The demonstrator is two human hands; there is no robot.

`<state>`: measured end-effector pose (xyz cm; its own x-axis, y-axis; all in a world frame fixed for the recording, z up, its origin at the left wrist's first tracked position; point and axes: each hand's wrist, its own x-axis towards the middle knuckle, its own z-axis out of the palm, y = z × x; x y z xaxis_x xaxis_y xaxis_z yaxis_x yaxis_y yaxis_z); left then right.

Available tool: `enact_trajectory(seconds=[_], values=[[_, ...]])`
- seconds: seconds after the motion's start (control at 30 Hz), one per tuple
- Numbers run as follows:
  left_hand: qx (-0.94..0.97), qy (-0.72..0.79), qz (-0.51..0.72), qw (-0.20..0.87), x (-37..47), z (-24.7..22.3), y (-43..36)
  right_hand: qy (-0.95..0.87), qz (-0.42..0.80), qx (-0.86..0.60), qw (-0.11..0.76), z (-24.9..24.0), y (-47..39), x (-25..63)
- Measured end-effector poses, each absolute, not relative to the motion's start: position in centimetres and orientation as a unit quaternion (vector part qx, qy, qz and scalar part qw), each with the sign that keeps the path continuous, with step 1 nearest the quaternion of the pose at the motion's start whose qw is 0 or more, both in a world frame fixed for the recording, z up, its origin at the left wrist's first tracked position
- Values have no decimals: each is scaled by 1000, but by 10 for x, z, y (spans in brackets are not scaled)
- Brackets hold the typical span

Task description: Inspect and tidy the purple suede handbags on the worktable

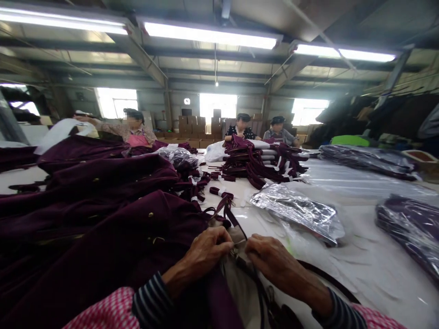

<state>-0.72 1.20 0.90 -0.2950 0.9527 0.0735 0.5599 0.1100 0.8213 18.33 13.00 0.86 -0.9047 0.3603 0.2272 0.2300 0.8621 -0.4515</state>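
Observation:
My left hand [210, 247] is closed, its thumb and fingers pinched together at the edge of a purple bag with a cream inside [236, 283]. Close to its right, my right hand [270, 256] is also closed on the bag's edge, with its fingertips partly hidden. A metal clasp [234, 252] and a thin pale strip show between the hands. A dark purple strap [233, 217] rises in a loop just beyond them. Another dark strap [329, 276] curves out under my right forearm onto the table. Purple bags with small brass fittings [137, 224] are heaped against my left side.
Beyond my hands lie a rolled strap [221, 192] and a stack of purple bags [250, 160]. Clear plastic packages [298, 210] and a wrapped purple bag [408, 228] lie on the white table [356, 260] to the right. Several people work across the table; cartons [192, 124] stand behind.

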Motion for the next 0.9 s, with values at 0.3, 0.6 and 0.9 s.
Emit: enact_trajectory(seconds=[0.3, 0.6, 0.9], values=[[483, 683, 457, 302, -9, -4, 18, -846, 459, -176, 208, 3, 121, 166], [497, 635, 487, 337, -11, 4, 19, -556, 781, -160, 236, -10, 121, 145], [510, 650, 459, 328, -14, 0, 19, -551, 768, -200, 258, -15, 117, 142]])
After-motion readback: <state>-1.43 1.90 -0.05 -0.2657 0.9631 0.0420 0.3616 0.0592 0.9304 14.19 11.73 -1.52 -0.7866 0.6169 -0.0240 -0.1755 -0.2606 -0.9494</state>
